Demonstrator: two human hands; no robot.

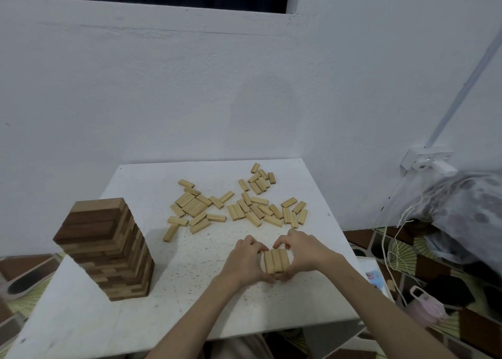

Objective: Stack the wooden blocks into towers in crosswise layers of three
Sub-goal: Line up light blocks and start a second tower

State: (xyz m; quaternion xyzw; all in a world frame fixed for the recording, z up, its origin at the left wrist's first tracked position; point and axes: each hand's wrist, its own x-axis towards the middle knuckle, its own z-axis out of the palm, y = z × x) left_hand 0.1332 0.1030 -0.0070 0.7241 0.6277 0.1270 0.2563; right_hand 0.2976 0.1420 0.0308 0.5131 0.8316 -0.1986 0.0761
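Three light wooden blocks lie side by side as one layer on the white table. My left hand curls against the layer's left side and my right hand curls against its right side, fingertips at the far ends, thumbs near the front. Whether more blocks lie under this layer is hidden by my hands. Several loose light blocks lie scattered in the middle of the table, and another scatter of loose blocks lies to the right. A tall finished tower of dark and light blocks stands at the left.
The table stands against a white wall. Right of the table are a wall socket, hanging cords, a grey bag and a pink mask on the patterned floor. Bare tabletop lies between the tower and my hands.
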